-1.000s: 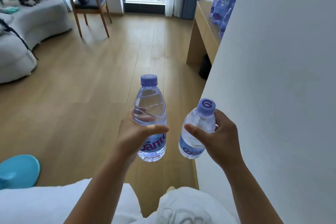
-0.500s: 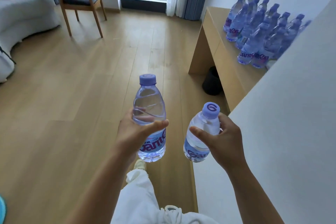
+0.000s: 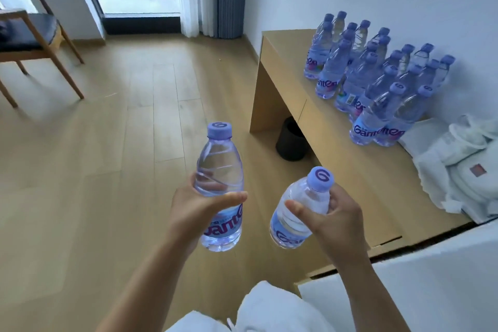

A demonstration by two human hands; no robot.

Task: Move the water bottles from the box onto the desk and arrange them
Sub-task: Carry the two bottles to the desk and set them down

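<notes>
My left hand (image 3: 198, 214) grips an upright clear water bottle (image 3: 219, 167) with a purple cap and purple label, held over the wooden floor. My right hand (image 3: 338, 219) grips a second bottle (image 3: 301, 206) tilted with its cap towards me, just left of the desk's front edge. The light wooden desk (image 3: 347, 159) stands against the white wall on the right. Several matching bottles (image 3: 377, 75) stand on it in tight rows near the wall. The box is out of sight.
A pile of white cloth (image 3: 463, 167) lies on the desk's near right end. A black bin (image 3: 292, 141) sits under the desk. A wooden chair (image 3: 32, 35) stands far left. A white surface (image 3: 404, 291) fills the lower right, by my white-clad legs.
My view has swung right and closer to the desk, so the whole group of bottles and the cloth pile now show. Both hands keep the same hold on their bottles.
</notes>
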